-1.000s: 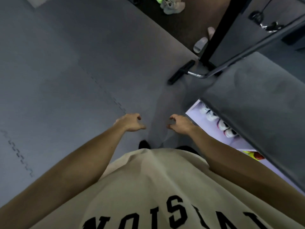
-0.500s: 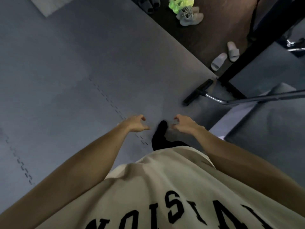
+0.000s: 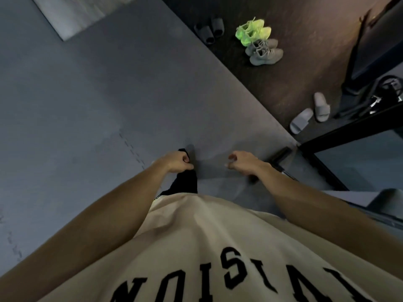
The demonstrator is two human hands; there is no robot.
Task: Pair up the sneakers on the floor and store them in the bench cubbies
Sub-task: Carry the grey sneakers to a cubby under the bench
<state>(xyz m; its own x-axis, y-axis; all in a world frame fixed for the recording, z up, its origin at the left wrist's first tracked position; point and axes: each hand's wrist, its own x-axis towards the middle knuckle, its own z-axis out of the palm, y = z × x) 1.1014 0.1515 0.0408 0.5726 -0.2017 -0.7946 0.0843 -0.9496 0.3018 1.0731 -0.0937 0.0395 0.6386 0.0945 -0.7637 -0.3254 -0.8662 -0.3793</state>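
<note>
Left hand (image 3: pixel 177 162): fingers curled loosely inward, grasping nothing. Right hand (image 3: pixel 242 162): fingers likewise half-curled, empty.

Neon green sneakers (image 3: pixel 254 31): one pair, side by side on the dark floor (image 3: pixel 305 68), well beyond both sets of fingers, ahead and to the right.

Grey sneakers (image 3: pixel 265 52): one pair, touching the green pair on its near side, equally out of reach.

Grey mat (image 3: pixel 109 94): directly below the fingers.

Pale slides (image 3: pixel 310 113): right of the right fingers, not task items.

Bench cubbies: not in view.

Step, as judged: walking over to collect a pair. Next move calls for closing the gap, stooping, and taking one matched pair.
</note>
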